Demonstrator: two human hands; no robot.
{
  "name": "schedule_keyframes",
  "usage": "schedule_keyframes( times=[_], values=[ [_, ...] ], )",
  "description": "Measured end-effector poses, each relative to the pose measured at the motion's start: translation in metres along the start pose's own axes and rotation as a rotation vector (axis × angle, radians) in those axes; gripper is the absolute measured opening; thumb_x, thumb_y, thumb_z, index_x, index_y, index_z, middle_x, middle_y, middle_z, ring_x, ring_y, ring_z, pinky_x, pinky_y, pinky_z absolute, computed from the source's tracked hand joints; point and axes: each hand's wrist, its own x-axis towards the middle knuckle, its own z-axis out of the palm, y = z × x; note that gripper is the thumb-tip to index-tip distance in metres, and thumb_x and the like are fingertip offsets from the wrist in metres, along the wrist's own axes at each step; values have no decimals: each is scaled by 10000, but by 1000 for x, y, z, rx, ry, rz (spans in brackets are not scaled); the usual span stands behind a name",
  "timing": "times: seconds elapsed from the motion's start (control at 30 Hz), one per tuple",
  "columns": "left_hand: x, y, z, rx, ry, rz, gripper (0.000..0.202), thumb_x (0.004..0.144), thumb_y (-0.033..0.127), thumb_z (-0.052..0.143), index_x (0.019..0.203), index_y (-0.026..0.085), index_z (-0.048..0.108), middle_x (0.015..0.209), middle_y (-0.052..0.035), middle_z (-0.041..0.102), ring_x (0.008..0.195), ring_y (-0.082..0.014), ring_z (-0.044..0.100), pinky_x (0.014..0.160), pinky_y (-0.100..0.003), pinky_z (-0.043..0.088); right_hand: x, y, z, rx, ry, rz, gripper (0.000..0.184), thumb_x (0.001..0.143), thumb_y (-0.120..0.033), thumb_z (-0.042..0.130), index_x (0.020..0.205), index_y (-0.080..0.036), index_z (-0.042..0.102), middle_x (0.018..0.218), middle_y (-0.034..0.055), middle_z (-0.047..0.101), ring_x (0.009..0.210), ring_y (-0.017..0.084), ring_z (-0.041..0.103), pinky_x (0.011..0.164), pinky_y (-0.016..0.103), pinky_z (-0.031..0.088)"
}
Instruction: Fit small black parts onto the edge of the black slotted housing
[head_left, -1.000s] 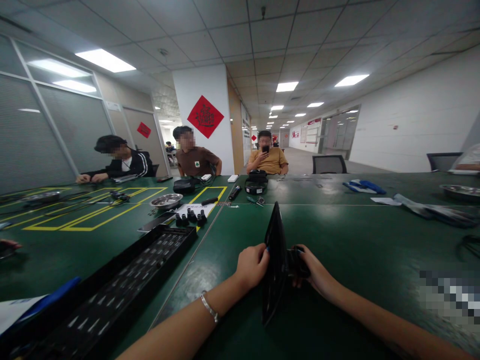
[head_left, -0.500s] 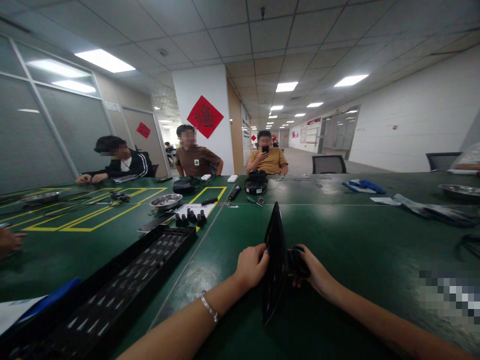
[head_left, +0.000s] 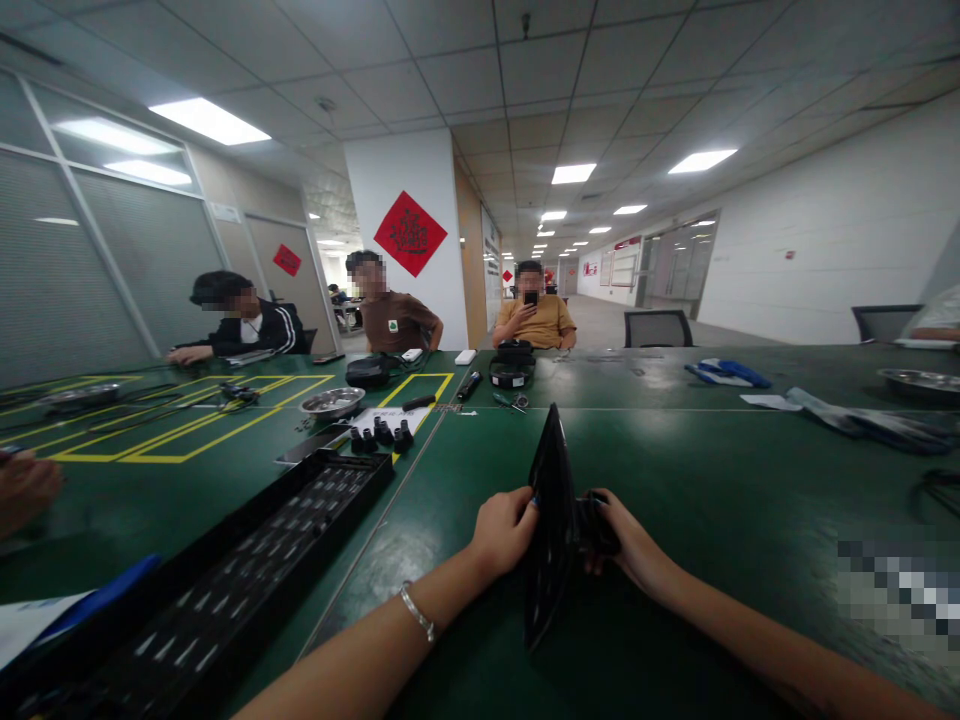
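Note:
A flat black panel (head_left: pixel 547 520) stands on edge on the green table (head_left: pixel 720 500), seen almost edge-on. My left hand (head_left: pixel 504 530) grips its left face, fingers curled against it; a bracelet circles that wrist. On the other side, my right hand (head_left: pixel 626 540) is closed round a small black part (head_left: pixel 592 525) pressed to the panel's right face.
A long black perforated tray (head_left: pixel 247 580) lies at my left. Beyond it are small black parts (head_left: pixel 382 435), a metal bowl (head_left: pixel 331 402) and yellow floor-tape markings. Three people sit across the table. Another person's hand (head_left: pixel 22 490) shows at the left edge. Blue cloth (head_left: pixel 727 373) lies far right.
My hands and the panel have held still. The other person's hand at the left edge has come further into view.

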Motion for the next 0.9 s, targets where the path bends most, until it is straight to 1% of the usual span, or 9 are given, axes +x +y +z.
schedule_keyframes(
  times=[0.2,0.4,0.53,0.7,0.9],
  values=[
    [0,4,0,-26,-3,-42,480,932,344,137,732,183,543,732,-39,613,697,-166,567,603,-235,322,0,0,-1,-3,-8,-1,462,774,-548,415,1055,-189,340,635,-2,607,477,164,600,409,246,423],
    [1,4,1,17,-8,-34,427,927,347,198,738,184,545,723,-38,614,696,-172,572,585,-238,302,-1,-3,3,-8,33,5,458,763,-538,422,1051,-191,343,603,-17,583,451,161,590,399,243,415],
    [0,5,-1,42,-21,-45,394,921,323,227,746,182,550,734,-39,618,712,-174,576,595,-240,303,-1,-3,3,2,34,2,462,753,-540,430,1042,-191,341,611,-8,603,436,159,584,385,239,408],
    [1,5,-2,43,-21,-24,365,912,321,249,762,183,552,739,-34,617,723,-174,580,593,-241,304,-1,-2,2,11,23,2,455,756,-532,434,1045,-193,339,617,-11,612,450,158,593,392,241,415],
    [0,5,-3,33,-15,-6,371,908,325,240,755,183,546,726,-36,608,703,-172,572,590,-240,307,0,-3,3,10,31,6,452,754,-529,427,1047,-196,345,611,-11,612,440,160,589,387,247,403]
  ],
)
